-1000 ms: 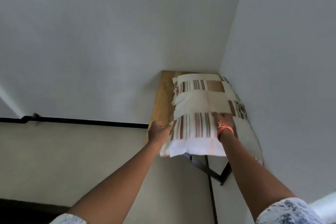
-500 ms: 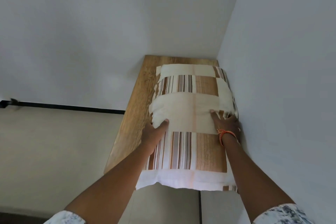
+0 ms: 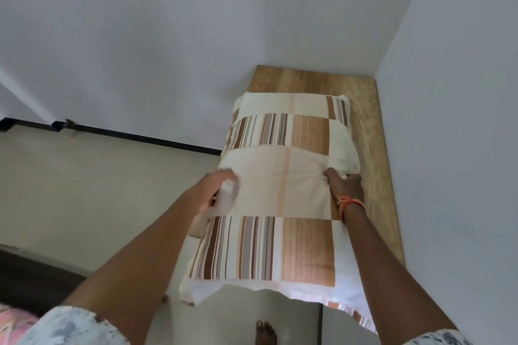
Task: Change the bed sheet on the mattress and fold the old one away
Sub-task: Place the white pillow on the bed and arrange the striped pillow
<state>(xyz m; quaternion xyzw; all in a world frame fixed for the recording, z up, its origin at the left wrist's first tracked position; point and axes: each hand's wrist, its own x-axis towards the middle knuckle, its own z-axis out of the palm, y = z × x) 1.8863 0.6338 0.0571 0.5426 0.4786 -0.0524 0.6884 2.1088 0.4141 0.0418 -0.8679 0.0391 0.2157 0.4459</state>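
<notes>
Pillow: the cream pillow (image 3: 283, 190) with brown and grey striped blocks lay lengthwise on the wooden surface (image 3: 372, 148), its near end hanging past the surface's front edge toward me.
Left hand: my left hand (image 3: 215, 193) was at the pillow's left side, about halfway along; it was blurred, and the fingers seemed curled into the cream fabric, though I cannot tell how firmly they gripped.
Right hand: my right hand (image 3: 346, 183) was at the pillow's right side, its fingers curled around a bunched fold of the cover, grasping it.
Wristband: an orange thread band (image 3: 350, 203) sat around my right wrist.
Surface: it was set into the corner, against the right wall (image 3: 454, 148) and the back wall.
Floor: pale floor (image 3: 84, 190) spread to the left, with a black skirting line (image 3: 134, 136) at the wall's foot.
Foot: my bare foot (image 3: 265, 332) showed below the pillow's overhanging end.
Sleeves: white sleeves with a grey print (image 3: 70, 328) showed at the bottom edge.
</notes>
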